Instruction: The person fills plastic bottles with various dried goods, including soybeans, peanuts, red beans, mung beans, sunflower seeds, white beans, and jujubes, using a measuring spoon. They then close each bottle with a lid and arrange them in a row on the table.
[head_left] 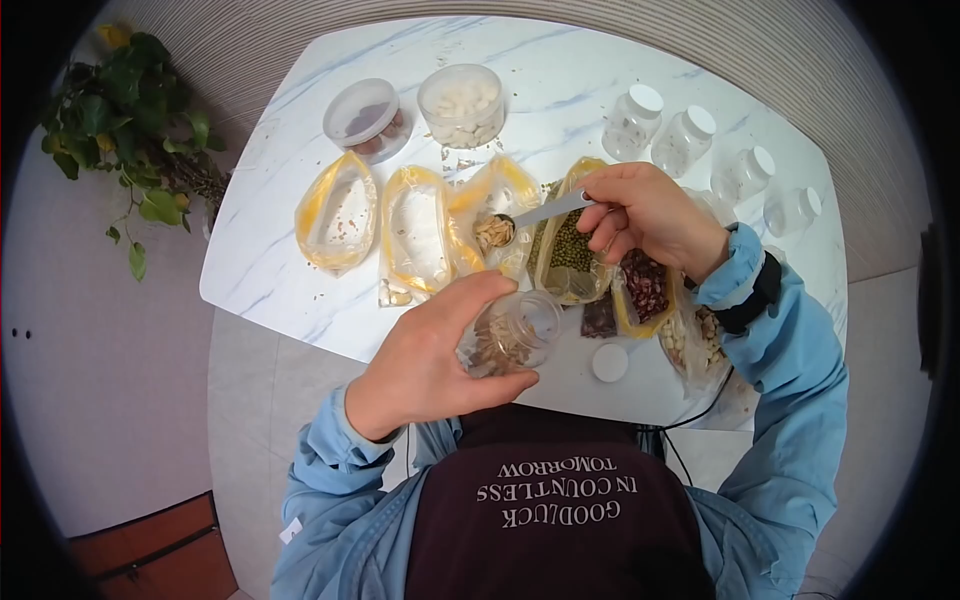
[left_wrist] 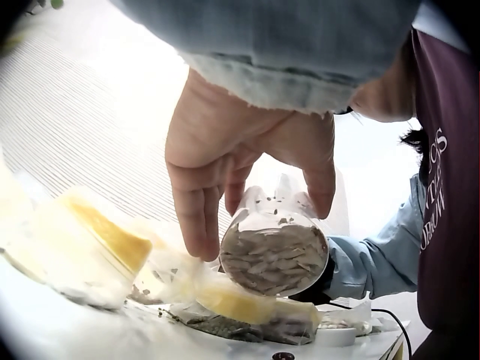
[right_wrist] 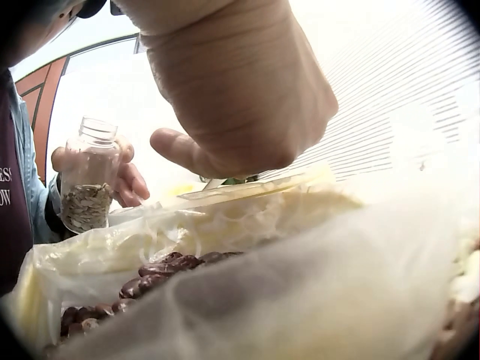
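Note:
My left hand point(head_left: 425, 365) grips a small clear jar point(head_left: 512, 335), partly filled with pale seeds, above the table's near edge. The left wrist view shows the jar point(left_wrist: 274, 253) from below, between thumb and fingers. My right hand point(head_left: 645, 215) pinches the handle of a metal spoon point(head_left: 530, 217). The spoon bowl carries seeds and hovers over an open yellow-edged bag point(head_left: 495, 215). In the right wrist view the jar point(right_wrist: 88, 187) stands at the far left behind a bag of dark red beans point(right_wrist: 161, 274).
Several open bags lie in a row on the white marble table point(head_left: 600, 90), among them green beans point(head_left: 572, 255) and red beans point(head_left: 645, 285). A white lid point(head_left: 609, 362) lies near the front edge. Two round tubs and several capped bottles point(head_left: 633, 120) stand at the back. A plant point(head_left: 130, 130) is left.

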